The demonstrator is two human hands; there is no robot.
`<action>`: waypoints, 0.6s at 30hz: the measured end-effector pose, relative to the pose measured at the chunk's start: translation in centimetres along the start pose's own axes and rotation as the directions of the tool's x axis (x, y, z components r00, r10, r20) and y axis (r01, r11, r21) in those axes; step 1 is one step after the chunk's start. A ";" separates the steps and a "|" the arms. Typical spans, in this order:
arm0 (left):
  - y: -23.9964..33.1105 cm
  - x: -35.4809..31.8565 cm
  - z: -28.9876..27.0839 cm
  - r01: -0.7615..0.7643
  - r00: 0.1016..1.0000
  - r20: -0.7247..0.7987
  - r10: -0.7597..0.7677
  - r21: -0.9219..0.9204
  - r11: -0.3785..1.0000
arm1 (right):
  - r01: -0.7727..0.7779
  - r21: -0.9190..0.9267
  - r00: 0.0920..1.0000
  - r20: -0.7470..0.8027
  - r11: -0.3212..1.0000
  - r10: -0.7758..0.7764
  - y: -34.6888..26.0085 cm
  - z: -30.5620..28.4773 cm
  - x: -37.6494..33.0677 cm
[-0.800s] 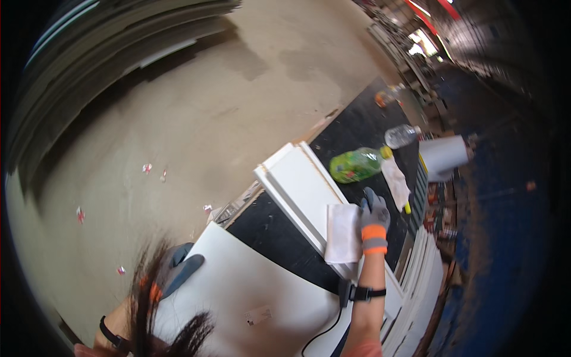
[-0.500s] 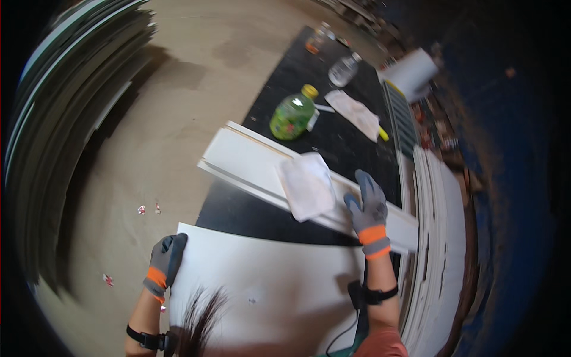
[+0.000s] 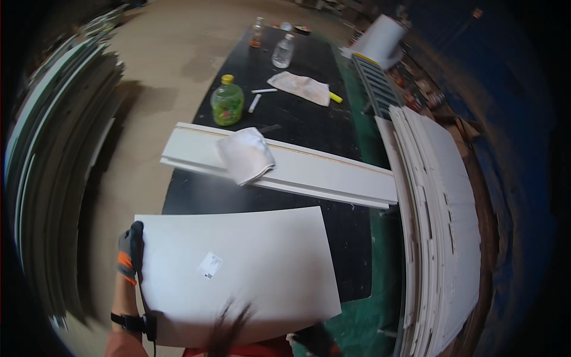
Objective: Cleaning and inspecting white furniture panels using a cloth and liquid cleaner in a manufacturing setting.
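A broad white panel (image 3: 262,256) with a small printed label (image 3: 210,265) on it lies across the near part of the picture. My left hand (image 3: 130,250), in a grey glove with an orange cuff, is closed on the panel's far left corner. Low at the bottom, my right hand (image 3: 318,340) is dark and blurred beside the panel's near right edge, and its fingers cannot be made out. Beyond the panel, a long white grooved board (image 3: 321,172) lies across the black table (image 3: 348,238). A folded whitish cloth (image 3: 245,156) rests on that board.
Farther up the table stand a green bottle with a yellow cap (image 3: 227,102) and a clear bottle (image 3: 283,52), with another cloth (image 3: 300,87) near a yellow marker (image 3: 335,97). Stacked white boards (image 3: 443,208) line the right side. Another stack of panels (image 3: 50,196) stands left.
My right hand has left the grooved board and come down to the panel's near right side. The label on the panel is now plainly visible. My left hand keeps its hold, and the view has turned.
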State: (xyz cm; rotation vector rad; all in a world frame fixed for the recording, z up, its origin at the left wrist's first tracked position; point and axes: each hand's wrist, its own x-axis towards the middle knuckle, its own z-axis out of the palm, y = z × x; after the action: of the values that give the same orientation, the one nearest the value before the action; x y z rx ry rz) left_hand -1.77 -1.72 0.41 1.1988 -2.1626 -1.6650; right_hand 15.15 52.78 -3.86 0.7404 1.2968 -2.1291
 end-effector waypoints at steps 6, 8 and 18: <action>2.8 -8.3 -3.9 0.047 0.987 -0.148 -0.062 -0.106 0.993 | 0.559 -0.787 0.757 0.354 0.263 -0.549 10.6 -3.5 7.1; 3.0 -10.1 -5.1 0.029 0.981 -0.187 -0.055 -0.136 0.990 | 0.374 -0.735 0.922 0.229 0.566 -0.312 7.2 1.5 7.9; -5.7 -20.9 -19.4 -0.112 0.987 -0.158 -0.041 -0.841 0.529 | 0.331 -0.676 0.848 0.519 0.659 0.108 -0.1 18.8 12.4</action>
State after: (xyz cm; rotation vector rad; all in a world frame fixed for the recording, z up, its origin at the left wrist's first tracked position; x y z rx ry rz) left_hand 25.85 -2.42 9.45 0.8867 -0.9447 -2.0948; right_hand 3.06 33.86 -5.05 -0.2825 1.7171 -1.4549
